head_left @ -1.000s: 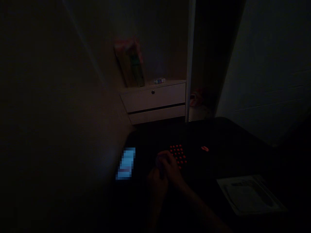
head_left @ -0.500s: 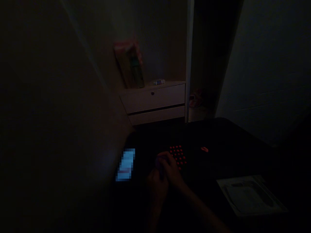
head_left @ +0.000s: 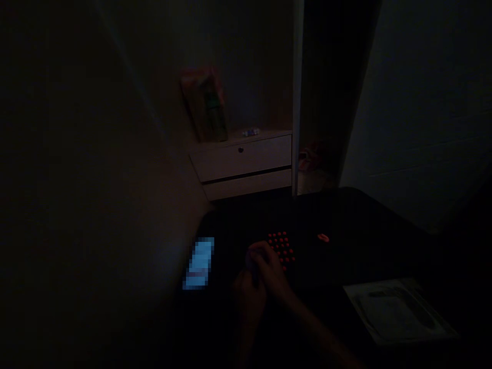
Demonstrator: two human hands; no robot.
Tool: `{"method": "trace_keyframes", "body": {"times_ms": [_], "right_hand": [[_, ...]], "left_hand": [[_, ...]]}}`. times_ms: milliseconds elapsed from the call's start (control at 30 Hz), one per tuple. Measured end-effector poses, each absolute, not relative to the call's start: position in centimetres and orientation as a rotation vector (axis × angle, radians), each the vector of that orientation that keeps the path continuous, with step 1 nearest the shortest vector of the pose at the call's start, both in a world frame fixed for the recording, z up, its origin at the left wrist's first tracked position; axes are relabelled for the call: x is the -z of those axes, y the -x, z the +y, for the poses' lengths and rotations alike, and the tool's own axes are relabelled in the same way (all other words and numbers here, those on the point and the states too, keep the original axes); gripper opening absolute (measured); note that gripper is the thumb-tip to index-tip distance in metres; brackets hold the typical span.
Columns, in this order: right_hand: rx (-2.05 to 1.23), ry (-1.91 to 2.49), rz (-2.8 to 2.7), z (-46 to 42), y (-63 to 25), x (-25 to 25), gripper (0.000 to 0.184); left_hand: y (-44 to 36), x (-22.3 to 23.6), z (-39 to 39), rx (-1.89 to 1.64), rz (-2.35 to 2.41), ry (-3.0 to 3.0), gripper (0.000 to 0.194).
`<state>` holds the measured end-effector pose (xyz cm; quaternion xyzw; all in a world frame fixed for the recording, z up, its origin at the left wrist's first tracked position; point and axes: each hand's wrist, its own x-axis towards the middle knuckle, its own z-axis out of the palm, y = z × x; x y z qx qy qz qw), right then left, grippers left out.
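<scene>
The scene is very dark. My left hand (head_left: 249, 294) and my right hand (head_left: 272, 269) are close together over a dark table (head_left: 365, 220). Both are closed around a small dark purplish thing (head_left: 250, 260), mostly covered by the fingers, so its kind cannot be made out. Just beyond my right hand, several small red round dots (head_left: 282, 246) lie in even rows; what bears them is lost in the dark. Farther right is a small orange-red oval thing (head_left: 323, 238). Left of my hands glows a blurred blue screen (head_left: 199, 264), shaped like a phone.
A pale flat sheet or packet (head_left: 397, 311) lies at the right front. Behind the table stands a drawer unit (head_left: 248, 159) bearing a leaning box (head_left: 194, 105), a green bottle (head_left: 216, 115) and a small shiny item (head_left: 251, 132). Walls rise left and right.
The view has shifted very slightly. Both hands keep nearly the same hold on the purplish thing, and nothing else has visibly moved.
</scene>
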<state>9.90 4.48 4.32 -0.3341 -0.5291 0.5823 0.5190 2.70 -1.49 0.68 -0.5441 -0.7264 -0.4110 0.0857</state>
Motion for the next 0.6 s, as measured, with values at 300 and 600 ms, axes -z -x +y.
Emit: {"method": "trace_keyframes", "body": {"times_ms": [300,600], "right_hand": [[-1.399,0.776,-1.274,4.52,-9.83,-3.81,0.015],[-1.414,0.804,-1.199,4.27,-9.74,-4.13,0.013]], "left_hand": [[-2.67,-0.78,-1.40,1.239,-2.165,1.619,0.016],[-2.59,-0.75,-1.34,1.247,-2.202,1.619,0.018]]}}
